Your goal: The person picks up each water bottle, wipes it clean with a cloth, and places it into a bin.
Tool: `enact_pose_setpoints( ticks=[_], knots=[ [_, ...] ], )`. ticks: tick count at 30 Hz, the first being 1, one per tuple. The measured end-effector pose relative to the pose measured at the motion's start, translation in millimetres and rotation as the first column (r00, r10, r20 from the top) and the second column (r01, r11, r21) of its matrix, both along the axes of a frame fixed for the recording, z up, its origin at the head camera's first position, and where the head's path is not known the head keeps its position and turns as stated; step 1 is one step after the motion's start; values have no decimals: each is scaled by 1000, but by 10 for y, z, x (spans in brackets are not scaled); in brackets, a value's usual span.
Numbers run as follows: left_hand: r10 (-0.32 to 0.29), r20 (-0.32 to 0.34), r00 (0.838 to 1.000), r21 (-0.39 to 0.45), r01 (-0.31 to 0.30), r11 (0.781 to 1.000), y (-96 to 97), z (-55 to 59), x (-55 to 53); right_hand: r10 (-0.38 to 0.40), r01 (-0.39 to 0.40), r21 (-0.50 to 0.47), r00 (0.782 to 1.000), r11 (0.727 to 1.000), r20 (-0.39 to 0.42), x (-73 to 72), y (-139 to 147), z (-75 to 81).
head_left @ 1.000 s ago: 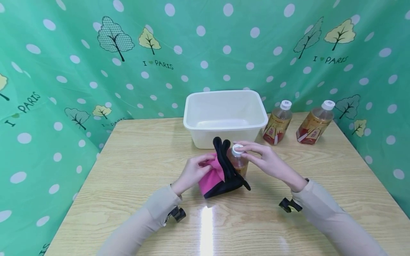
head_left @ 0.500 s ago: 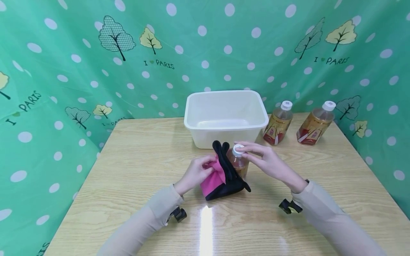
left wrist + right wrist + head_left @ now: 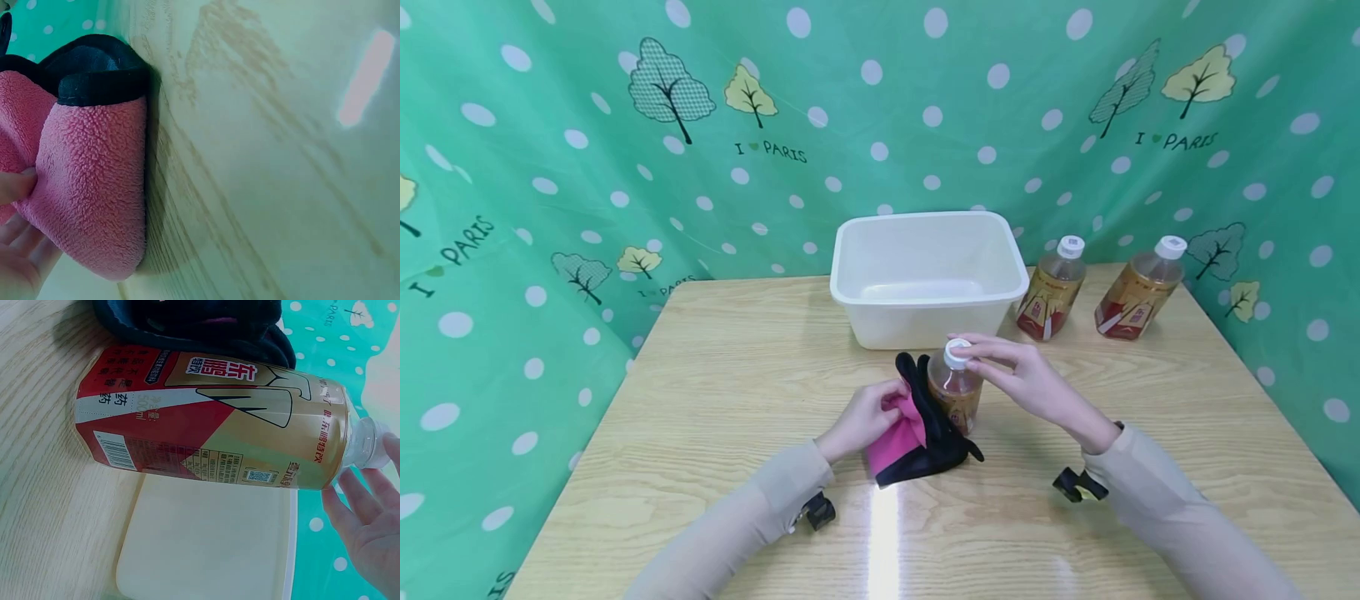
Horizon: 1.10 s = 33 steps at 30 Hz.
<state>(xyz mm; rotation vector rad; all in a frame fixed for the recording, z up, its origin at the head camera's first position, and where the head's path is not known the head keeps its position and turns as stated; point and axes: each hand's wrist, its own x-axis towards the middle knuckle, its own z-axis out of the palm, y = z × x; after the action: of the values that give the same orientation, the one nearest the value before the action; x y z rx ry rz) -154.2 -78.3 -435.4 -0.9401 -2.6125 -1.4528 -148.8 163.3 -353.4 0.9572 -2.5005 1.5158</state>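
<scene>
Exposing more red-and-gold plastic bottle [image 3: 953, 398]: left hand [image 3: 859, 423] drawing black-trimmed pink fleece article [image 3: 891, 447] nearer person, fingers pinching; right hand [image 3: 1026, 379] pinching white cap [image 3: 370, 442].

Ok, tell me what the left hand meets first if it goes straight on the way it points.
Past the pink cloth it grips, the left hand would likely meet the nearest bottle first; whether cloth and bottle touch is hard to tell.

On bench [image 3: 700, 433]: tub [image 3: 925, 323] at rear; two bottles [image 3: 1049, 296] to its right; before it, cloth article [image 3: 891, 450], third bottle [image 3: 957, 400] immediately right.
</scene>
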Motion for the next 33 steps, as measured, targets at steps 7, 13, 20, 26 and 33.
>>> enact_pose_setpoints(
  ticks=[7,13,20,26,33],
  knots=[
    [0,-49,999,-46,-2,999,3,-62,-17,-3,3,-9,1000,1000,2,-1,4,0],
    [-4,-64,998,-46,1,999,2,-65,-14,-15,15,-7,1000,1000,-3,3,8,3],
    [-3,-35,999,7,3,1000,5,118,35,-18,18,-10,1000,1000,-17,5,20,-1],
    [-3,-46,999,51,6,999,-7,205,29,-18,18,-16,1000,1000,-11,3,20,-10],
    [23,-92,995,95,-14,995,-2,333,44,-16,16,-29,1000,999,-22,-4,6,-18]
  ],
)
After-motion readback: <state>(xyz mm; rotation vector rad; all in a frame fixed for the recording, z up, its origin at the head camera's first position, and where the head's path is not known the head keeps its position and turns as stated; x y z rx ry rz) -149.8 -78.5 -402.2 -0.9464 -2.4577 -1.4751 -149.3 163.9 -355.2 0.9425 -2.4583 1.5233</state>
